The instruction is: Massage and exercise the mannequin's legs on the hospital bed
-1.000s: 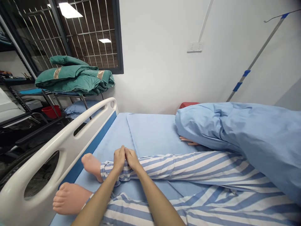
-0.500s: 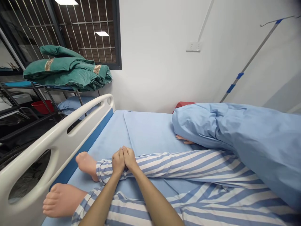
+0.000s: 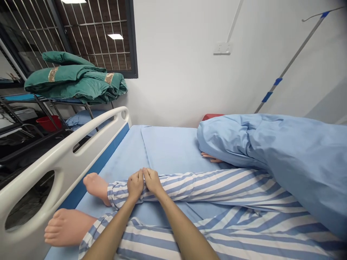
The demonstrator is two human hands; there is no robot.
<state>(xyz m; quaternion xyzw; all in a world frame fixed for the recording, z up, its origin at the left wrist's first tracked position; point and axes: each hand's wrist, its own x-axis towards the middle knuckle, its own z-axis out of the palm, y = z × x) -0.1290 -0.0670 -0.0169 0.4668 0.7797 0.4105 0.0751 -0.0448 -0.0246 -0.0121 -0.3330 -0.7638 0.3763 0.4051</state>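
Observation:
A manikin in blue-and-white striped trousers lies on the bed, its bare far foot and near foot pointing left. My left hand wraps over the far trouser leg at the lower shin, just above the ankle. Right beside it, my right hand curls round the same leg, a little nearer the knee. The two hands meet at the fingertips, with a narrow gap between the palms. My fingers' undersides are hidden. Under my forearms lies the near trouser leg.
A blue quilt is folded back over the manikin's upper body, one manikin hand showing beneath it. The white bed end board rises at left. Beyond are green folded bedding, a red bucket and an IV pole.
My hands have come slightly apart at the palms while staying on the far leg. The whole view has shifted a little; the manikin's legs lie much as before.

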